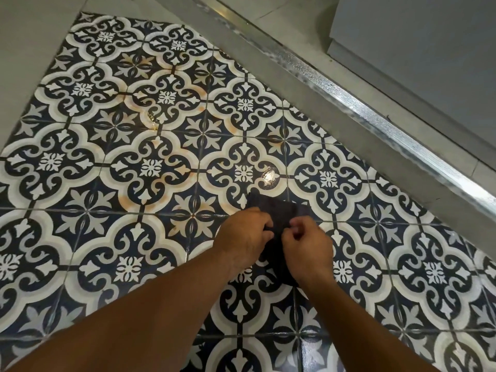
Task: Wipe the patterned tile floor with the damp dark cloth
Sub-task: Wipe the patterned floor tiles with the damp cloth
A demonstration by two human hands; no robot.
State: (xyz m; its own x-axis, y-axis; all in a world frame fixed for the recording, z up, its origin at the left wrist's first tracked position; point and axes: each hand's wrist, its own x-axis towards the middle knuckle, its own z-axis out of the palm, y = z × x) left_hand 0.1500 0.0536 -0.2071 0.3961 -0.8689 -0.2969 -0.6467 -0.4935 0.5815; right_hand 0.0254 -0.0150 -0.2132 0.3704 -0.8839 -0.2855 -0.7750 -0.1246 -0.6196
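Left hand (245,233): fingers curled, fingertips pinching the left part of a dark, near-black crumpled cloth (279,210)
Right hand (308,244): fingers curled inward, thumb and forefinger pinching the same cloth just beside the left hand's fingers; the two hands nearly meet over it. Both forearms are bare, reaching in from the bottom edge
Cloth: bunched between the hands, one flap spread beyond the knuckles, another running down between the wrists; whether it rests on the floor cannot be told
Navy, white and grey patterned tile floor (150,167): glossy, with a wet sheen near the bottom edge and a bright glare spot (268,178) just beyond the cloth
Orange-brown stains (158,122): on the floor's far left part, well apart from the cloth
Ribbed silver metal threshold strip (357,103): runs diagonally along the floor's right edge, with a plain grey border (295,84) between strip and patterned tiles
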